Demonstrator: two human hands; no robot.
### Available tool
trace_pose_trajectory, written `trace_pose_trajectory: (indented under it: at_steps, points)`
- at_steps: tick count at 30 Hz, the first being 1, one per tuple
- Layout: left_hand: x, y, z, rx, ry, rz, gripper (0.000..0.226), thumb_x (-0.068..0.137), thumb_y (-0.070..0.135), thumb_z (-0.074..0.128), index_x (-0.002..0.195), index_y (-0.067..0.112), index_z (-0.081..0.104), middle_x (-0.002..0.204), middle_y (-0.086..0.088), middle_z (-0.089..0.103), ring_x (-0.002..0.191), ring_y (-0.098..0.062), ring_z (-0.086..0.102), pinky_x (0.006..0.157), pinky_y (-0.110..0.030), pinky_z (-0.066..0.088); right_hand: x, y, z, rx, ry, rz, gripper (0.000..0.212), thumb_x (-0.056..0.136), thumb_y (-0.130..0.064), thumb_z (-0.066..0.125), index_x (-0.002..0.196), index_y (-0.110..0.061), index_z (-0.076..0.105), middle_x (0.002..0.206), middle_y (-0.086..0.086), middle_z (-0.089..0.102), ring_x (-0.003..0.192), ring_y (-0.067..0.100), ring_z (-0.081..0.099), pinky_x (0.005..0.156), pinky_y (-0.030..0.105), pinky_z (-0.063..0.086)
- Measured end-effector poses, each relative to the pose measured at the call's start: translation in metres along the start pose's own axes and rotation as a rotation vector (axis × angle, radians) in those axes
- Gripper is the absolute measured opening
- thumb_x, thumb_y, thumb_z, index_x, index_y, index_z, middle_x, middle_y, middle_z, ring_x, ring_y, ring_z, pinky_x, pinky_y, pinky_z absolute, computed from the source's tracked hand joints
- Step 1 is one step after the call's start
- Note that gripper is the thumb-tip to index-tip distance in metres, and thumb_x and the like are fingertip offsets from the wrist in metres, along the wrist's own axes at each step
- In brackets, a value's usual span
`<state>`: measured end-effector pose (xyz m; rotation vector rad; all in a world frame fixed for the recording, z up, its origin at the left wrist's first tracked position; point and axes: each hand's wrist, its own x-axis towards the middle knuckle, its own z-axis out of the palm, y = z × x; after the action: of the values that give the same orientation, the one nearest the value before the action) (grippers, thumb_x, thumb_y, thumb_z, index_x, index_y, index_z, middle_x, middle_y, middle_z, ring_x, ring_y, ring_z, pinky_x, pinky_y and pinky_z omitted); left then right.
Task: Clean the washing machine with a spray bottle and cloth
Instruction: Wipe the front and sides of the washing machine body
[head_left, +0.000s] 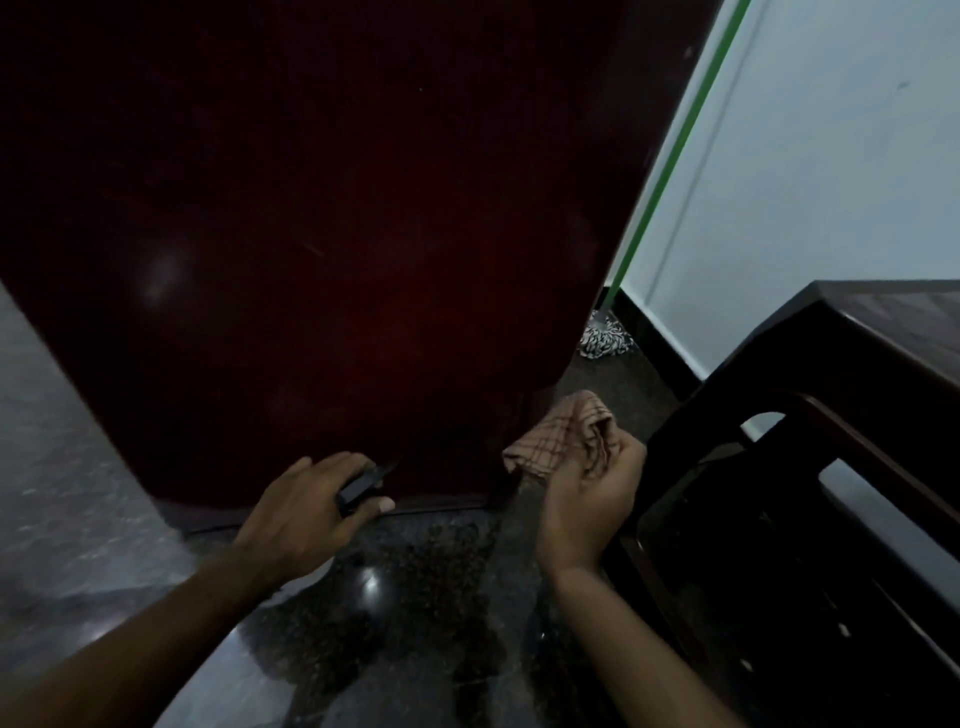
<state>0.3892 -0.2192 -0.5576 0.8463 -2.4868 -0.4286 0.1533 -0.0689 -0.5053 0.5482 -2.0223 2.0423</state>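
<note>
The dark maroon side panel of the washing machine (332, 234) fills the upper left and middle of the view. My left hand (306, 512) grips the black head of the spray bottle (363, 483), its nozzle pointing at the panel's lower edge; the bottle's body is hidden under the hand. My right hand (592, 499) holds a bunched tan checked cloth (566, 436) just right of the machine's lower corner.
A dark wooden stool or table (810, 467) stands close on the right. A green-handled mop (675, 156) leans against the pale wall, its striped head (605, 338) on the floor behind the machine. The floor (415, 597) is dark speckled stone, wet-looking below my hands.
</note>
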Motion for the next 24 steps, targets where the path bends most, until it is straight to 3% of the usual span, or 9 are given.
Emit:
trace_pose_trajectory:
  at_steps: [2, 4, 8, 11, 13, 15, 17, 20, 24]
  points:
    - [0.001, 0.005, 0.002, -0.019, -0.029, -0.014, 0.067, 0.093, 0.086, 0.038, 0.12, 0.031, 0.066, 0.104, 0.02, 0.063, 0.078, -0.01, 0.057, 0.076, -0.034, 0.048, 0.005, -0.007, 0.017, 0.079, 0.02, 0.023, 0.022, 0.094, -0.002, 0.069, 0.111, -0.013, 0.058, 0.104, 0.006, 0.069, 0.094, 0.011, 0.069, 0.08, 0.029, 0.054]
    - [0.001, 0.009, 0.004, -0.029, -0.034, 0.001, 0.074, 0.094, 0.09, 0.033, 0.12, 0.03, 0.067, 0.105, 0.019, 0.064, 0.081, -0.014, 0.061, 0.079, -0.037, 0.049, 0.013, -0.015, 0.042, 0.112, -0.087, -0.005, 0.028, 0.092, -0.005, 0.073, 0.115, -0.015, 0.061, 0.109, -0.003, 0.071, 0.098, -0.001, 0.069, 0.083, 0.024, 0.056]
    - [0.004, 0.013, 0.009, -0.032, -0.041, -0.002, 0.077, 0.094, 0.091, 0.028, 0.12, 0.031, 0.068, 0.108, 0.02, 0.067, 0.083, -0.014, 0.064, 0.079, -0.037, 0.049, 0.016, 0.002, 0.072, 0.036, -0.277, -0.119, 0.045, 0.092, -0.015, 0.072, 0.134, -0.023, 0.058, 0.129, -0.009, 0.06, 0.121, 0.003, 0.061, 0.102, 0.016, 0.048]
    - [0.007, 0.019, 0.014, -0.04, -0.023, -0.005, 0.073, 0.092, 0.09, 0.034, 0.116, 0.031, 0.069, 0.103, 0.023, 0.065, 0.078, -0.008, 0.061, 0.074, -0.031, 0.047, 0.0, 0.039, 0.065, 0.059, -0.373, 0.087, 0.029, 0.094, -0.008, 0.069, 0.117, -0.022, 0.057, 0.113, -0.001, 0.064, 0.104, 0.01, 0.066, 0.089, 0.026, 0.055]
    - [0.009, 0.024, 0.016, -0.051, -0.002, 0.001, 0.072, 0.091, 0.092, 0.034, 0.114, 0.034, 0.069, 0.102, 0.026, 0.065, 0.076, -0.001, 0.056, 0.07, -0.025, 0.045, 0.002, 0.053, 0.059, 0.147, -0.331, 0.253, 0.023, 0.096, -0.003, 0.066, 0.104, -0.02, 0.053, 0.094, -0.004, 0.064, 0.088, 0.015, 0.064, 0.071, 0.016, 0.052]
    - [0.012, 0.028, 0.015, -0.039, -0.032, -0.001, 0.074, 0.09, 0.095, 0.03, 0.115, 0.036, 0.068, 0.103, 0.025, 0.066, 0.077, -0.005, 0.058, 0.072, -0.029, 0.048, 0.018, 0.046, 0.062, 0.219, -0.243, 0.354, 0.019, 0.099, -0.007, 0.064, 0.109, -0.018, 0.052, 0.096, -0.007, 0.064, 0.09, 0.015, 0.065, 0.071, 0.013, 0.051]
    - [0.011, 0.028, 0.013, -0.029, -0.052, -0.001, 0.07, 0.09, 0.092, 0.035, 0.117, 0.036, 0.068, 0.104, 0.024, 0.066, 0.079, -0.009, 0.06, 0.076, -0.032, 0.05, 0.04, 0.027, 0.064, 0.271, -0.18, 0.278, 0.016, 0.1, -0.013, 0.064, 0.111, -0.019, 0.054, 0.099, -0.01, 0.067, 0.089, 0.007, 0.068, 0.077, 0.019, 0.052]
    - [0.008, 0.026, 0.009, -0.03, -0.031, -0.012, 0.058, 0.094, 0.08, 0.043, 0.117, 0.033, 0.068, 0.106, 0.022, 0.067, 0.079, -0.009, 0.061, 0.076, -0.027, 0.046, 0.066, 0.006, 0.068, 0.322, -0.193, 0.075, 0.013, 0.099, -0.019, 0.066, 0.11, -0.019, 0.06, 0.097, -0.015, 0.072, 0.09, -0.002, 0.07, 0.077, 0.014, 0.053]
    - [0.003, 0.023, 0.004, -0.012, -0.068, -0.051, 0.062, 0.093, 0.082, 0.04, 0.119, 0.032, 0.066, 0.107, 0.019, 0.066, 0.084, -0.016, 0.064, 0.081, -0.039, 0.051, 0.062, 0.037, 0.063, 0.241, -0.195, 0.231, 0.02, 0.101, -0.014, 0.062, 0.121, -0.012, 0.063, 0.105, -0.007, 0.072, 0.097, 0.006, 0.069, 0.074, 0.011, 0.051]
